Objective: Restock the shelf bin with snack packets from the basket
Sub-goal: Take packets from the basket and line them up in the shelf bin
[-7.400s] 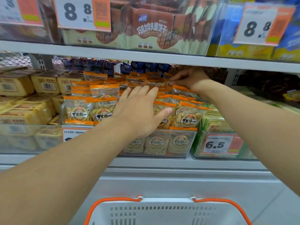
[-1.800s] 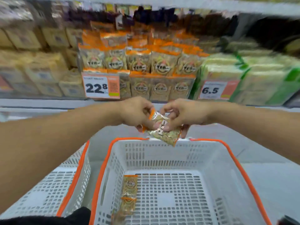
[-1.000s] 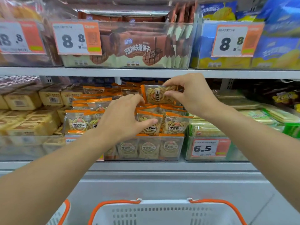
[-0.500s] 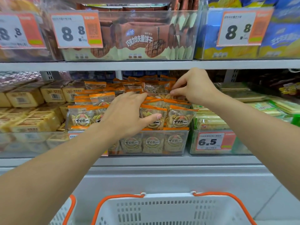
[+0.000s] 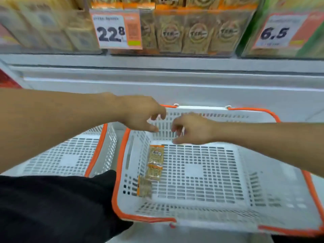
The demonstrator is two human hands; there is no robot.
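Over a white basket (image 5: 273, 172), the left hand (image 5: 140, 113) and right hand (image 5: 194, 128) hover with fingers loosely parted, holding nothing — three snack packets (image 5: 155, 163) lie below by the left wall, apparently the next pickup for the shelf bin (image 5: 192, 30) above.

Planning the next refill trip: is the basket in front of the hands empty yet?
Not empty. The basket holds a few snack packets along its left side; otherwise its floor is bare.

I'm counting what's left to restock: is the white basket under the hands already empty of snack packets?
No, snack packets still lie on the floor of the basket, near its left wall.
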